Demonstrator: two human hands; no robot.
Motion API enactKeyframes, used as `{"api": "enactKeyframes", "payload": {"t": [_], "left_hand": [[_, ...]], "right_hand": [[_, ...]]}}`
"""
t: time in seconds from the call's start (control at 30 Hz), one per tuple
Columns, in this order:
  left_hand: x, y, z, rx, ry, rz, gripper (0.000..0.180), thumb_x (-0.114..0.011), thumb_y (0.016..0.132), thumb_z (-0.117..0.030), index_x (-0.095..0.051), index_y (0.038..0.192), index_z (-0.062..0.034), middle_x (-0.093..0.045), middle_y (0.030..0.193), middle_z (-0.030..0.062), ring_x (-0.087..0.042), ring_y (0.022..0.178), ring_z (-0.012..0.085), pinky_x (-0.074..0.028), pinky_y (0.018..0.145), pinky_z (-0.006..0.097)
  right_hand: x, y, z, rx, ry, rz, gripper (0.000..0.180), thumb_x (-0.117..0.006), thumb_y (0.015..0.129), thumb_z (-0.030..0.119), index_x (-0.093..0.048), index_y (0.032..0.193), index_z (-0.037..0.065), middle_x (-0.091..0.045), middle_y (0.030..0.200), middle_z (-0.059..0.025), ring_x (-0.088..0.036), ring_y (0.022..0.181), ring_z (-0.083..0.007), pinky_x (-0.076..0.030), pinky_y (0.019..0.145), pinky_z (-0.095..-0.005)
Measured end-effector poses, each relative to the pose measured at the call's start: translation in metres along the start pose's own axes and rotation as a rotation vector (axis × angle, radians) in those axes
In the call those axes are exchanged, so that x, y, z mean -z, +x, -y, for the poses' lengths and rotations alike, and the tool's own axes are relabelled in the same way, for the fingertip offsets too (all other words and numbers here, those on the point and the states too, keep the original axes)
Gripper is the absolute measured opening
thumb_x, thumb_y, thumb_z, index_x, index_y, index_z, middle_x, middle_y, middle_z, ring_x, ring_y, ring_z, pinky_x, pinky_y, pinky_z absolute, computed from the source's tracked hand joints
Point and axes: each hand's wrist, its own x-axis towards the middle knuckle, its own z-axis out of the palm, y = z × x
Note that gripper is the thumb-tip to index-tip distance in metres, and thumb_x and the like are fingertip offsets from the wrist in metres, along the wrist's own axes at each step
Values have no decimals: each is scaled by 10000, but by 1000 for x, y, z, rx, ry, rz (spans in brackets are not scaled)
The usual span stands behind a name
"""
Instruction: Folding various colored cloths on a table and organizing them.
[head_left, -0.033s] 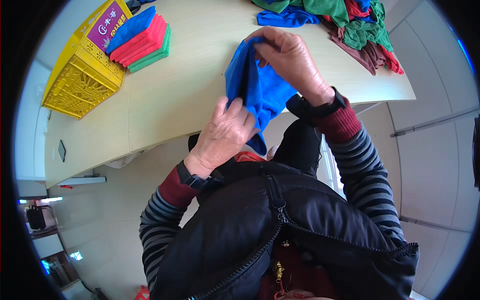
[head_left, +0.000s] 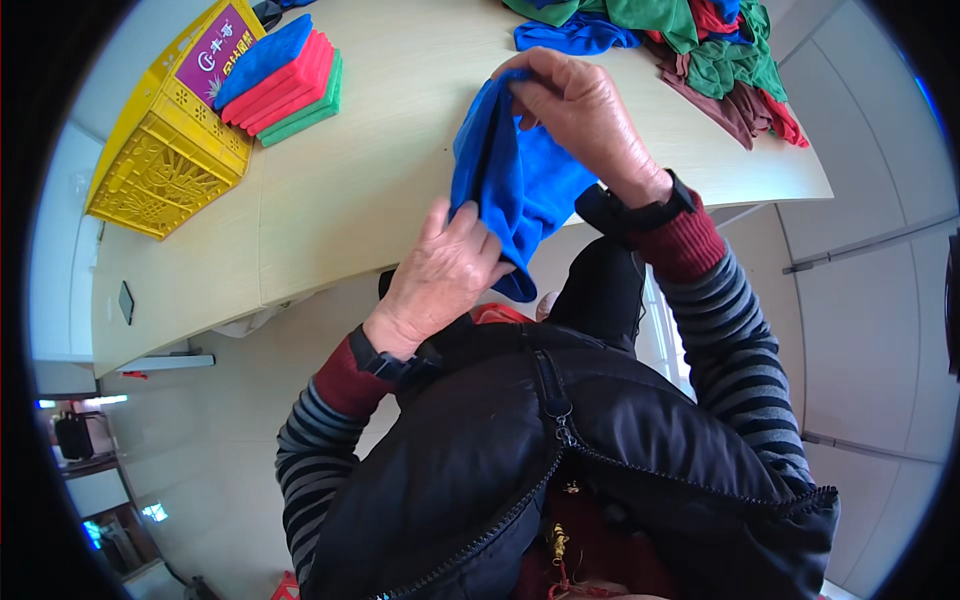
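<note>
A blue cloth [head_left: 525, 185] hangs in folds between my hands over the table's near edge, its lower end dangling past that edge. My right hand [head_left: 580, 110] pinches its upper corner between thumb and fingers. Lower down, at the cloth's left side, my left hand [head_left: 445, 265] grips the edge with bent fingers; part of that grip is hidden behind the hand. To the left lies a stack of folded cloths [head_left: 290, 85], blue on top, red in the middle and green at the bottom.
A yellow plastic crate [head_left: 165, 170] stands at the table's left, beside the stack. Loose green, red, blue and brown cloths [head_left: 720, 70] are heaped at the far right. A small dark flat object [head_left: 125, 302] lies near the left end of the pale table [head_left: 350, 200].
Almost nothing differs. My left hand and the lower part of the blue cloth have shifted very slightly; both hands keep their hold.
</note>
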Motion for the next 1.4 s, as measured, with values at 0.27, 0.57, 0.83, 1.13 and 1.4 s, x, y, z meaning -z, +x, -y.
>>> {"api": "enactKeyframes", "payload": {"t": [0.27,0.57,0.83,1.13,1.4], "left_hand": [[11,-33,2,-12,-67,71,191,-738,790,-241,-671,834,-68,-623,888,73,-569,1040,261,-363,1035,437],[83,-46,43,19,171,-105,93,-706,773,-88,-628,771,-36,-623,1021,104,-515,1286,293,-299,1177,602],[197,-2,124,81,308,-384,144,-744,875,-123,-620,862,-50,-606,1191,96,-516,1293,302,-405,1123,458],[214,-4,156,308,-410,-298,173,-753,901,-104,-618,1005,-68,-605,1146,40,-589,1101,169,-467,997,320],[185,28,121,348,-892,-282,206,-734,908,-62,-589,1055,-57,-580,1075,20,-559,999,96,-463,943,259]], "right_hand": [[26,21,24,29,-22,-98,110,-578,964,36,-675,1008,11,-638,748,-32,-610,670,-110,-502,612,-270],[93,44,29,93,-53,-189,105,-571,958,40,-672,964,11,-577,688,14,-532,598,-60,-451,548,-233],[166,52,72,21,-180,-167,118,-602,989,112,-700,995,46,-585,767,46,-508,623,-31,-437,571,-206],[188,46,43,541,490,352,112,-612,999,131,-705,1014,70,-628,792,38,-518,651,-42,-440,593,-195],[245,-3,65,-201,156,-7,122,-592,1005,104,-676,1013,16,-680,823,-16,-645,660,-104,-547,637,-241]]}}
